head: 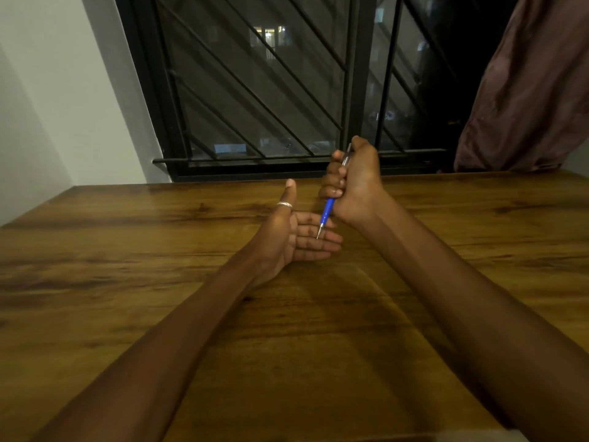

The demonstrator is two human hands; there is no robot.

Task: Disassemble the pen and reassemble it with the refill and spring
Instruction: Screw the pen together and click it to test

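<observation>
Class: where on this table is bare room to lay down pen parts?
The table is bare left of the left hand, right of the right hand, and between the forearms. It is crowded only where the pen meets the left palm.

- The right hand is wrapping around the middle of the pen, hiding most of its barrel; only the blue lower section, the metal tip and a bit of the silver top are showing.
- The pen tip is lying over the left hand; whether it is touching the fingers is not clear.
- Both forearms are running out past the bottom edge.
- The curtain is being cut off by the top and right edges.
- The wooden table is extending beyond the frame.
</observation>
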